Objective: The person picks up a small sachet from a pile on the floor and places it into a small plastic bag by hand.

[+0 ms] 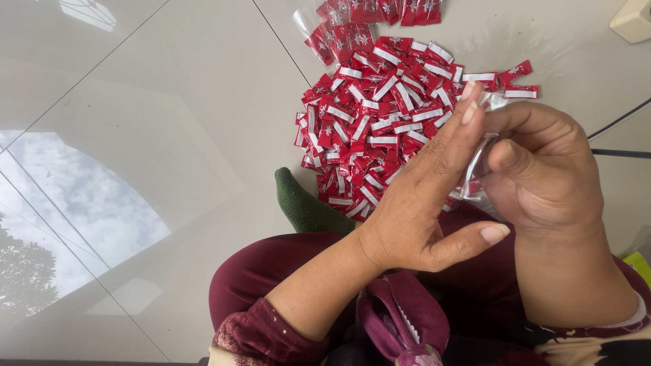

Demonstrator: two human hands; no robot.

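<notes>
While the person sits on a glossy pale tiled floor [169,135] with legs in dark maroon trousers [271,271] folded beneath the camera, both hands are raised together over the near edge of a heap of small red sachets [380,115]. The left hand [420,203] is held with its fingers stretched long and close together, their tips reaching up to a clear plastic bag [483,159], and its thumb stands out loose to the right, touching nothing. The right hand [542,169] is curled around the same bag from the other side, its thumb pressed down on the crinkled film, so the bag is pinched between the two hands. Something red shows through the film at the bottom of the bag, though what exactly lies inside cannot be told. The sachets, each red with a white stripe, lie spread loosely on the floor just beyond the hands, and a few stray ones [515,81] sit apart at the right. Further off, at the top edge, a clear packet filled with the same sachets [366,13] lies flat. A foot in a dark green sock [305,203] points toward the heap from the left, and a black cable [620,135] crosses the floor at the right.
</notes>
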